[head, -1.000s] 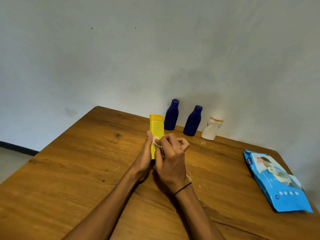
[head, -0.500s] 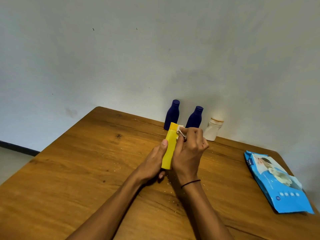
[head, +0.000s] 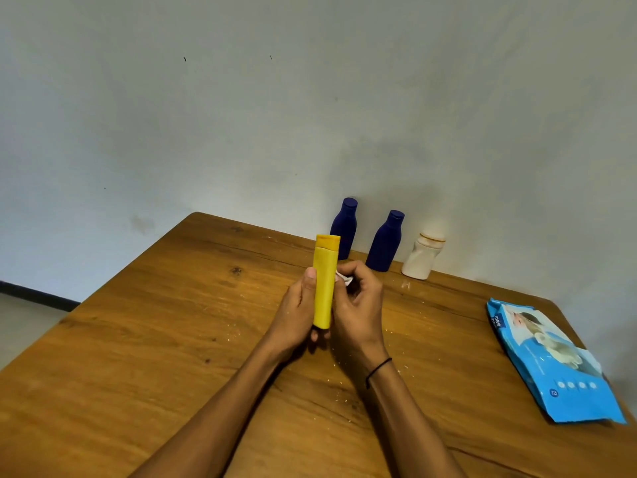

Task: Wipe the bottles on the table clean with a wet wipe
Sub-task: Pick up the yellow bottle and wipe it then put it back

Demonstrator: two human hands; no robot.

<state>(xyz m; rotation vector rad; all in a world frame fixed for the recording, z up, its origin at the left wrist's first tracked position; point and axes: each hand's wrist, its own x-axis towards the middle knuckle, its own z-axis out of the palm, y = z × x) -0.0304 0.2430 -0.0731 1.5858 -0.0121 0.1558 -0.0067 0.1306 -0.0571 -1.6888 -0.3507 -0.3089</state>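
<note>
Nearest to me, both forearms reach over the wooden surface [head: 144,339]; a thin black band [head: 378,370] circles my right wrist. My left hand [head: 297,313] grips the yellow bottle [head: 324,284] from its left side, thumb lying along the body and fingers curled round its lower end. The bottle stands nearly upright, cap uppermost, its base lifted just off the surface. Half a second ago it leaned to the right with the cap tipped away from me; it is now straighter and sits slightly lower in view. My right hand [head: 360,305] is curled beside the bottle's right edge, pinching a small bunched white wet wipe [head: 344,278] against the upper body. Earlier that hand worked at the cap; it has since dropped below it. Fine pale specks lie scattered on the wood around my wrists.

To the right, well apart from my hands, the blue wipes packet [head: 551,360] lies flat, position unchanged. At the far edge, against the wall [head: 310,98], stand two dark blue bottles [head: 344,227] [head: 386,241] and a white bottle [head: 423,257], all upright, in a row, unmoved.
</note>
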